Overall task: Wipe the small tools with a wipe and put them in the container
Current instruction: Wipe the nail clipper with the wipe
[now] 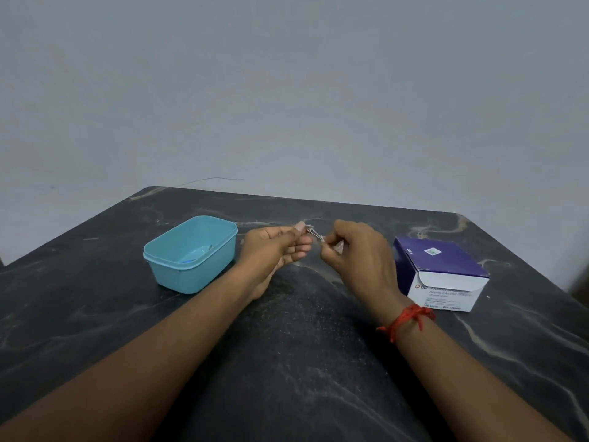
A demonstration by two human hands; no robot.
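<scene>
The dark marble table [302, 362] carries everything. A purple-and-white swab box [446, 269] sits just right of the right hand, and the blue container [191, 275] just left of the left hand, open, with bluish shapes inside that are too small to identify. The left hand [271, 247] pinches a small metal tool [314, 232] between thumb and curled fingers. The right hand [357, 250], which has a red thread [404, 320] at its wrist, pinches a wipe [338, 248] against the tool's lower end. Wiping looks underway; dropping this tool in remains. Nothing blocks the way leftward.
</scene>
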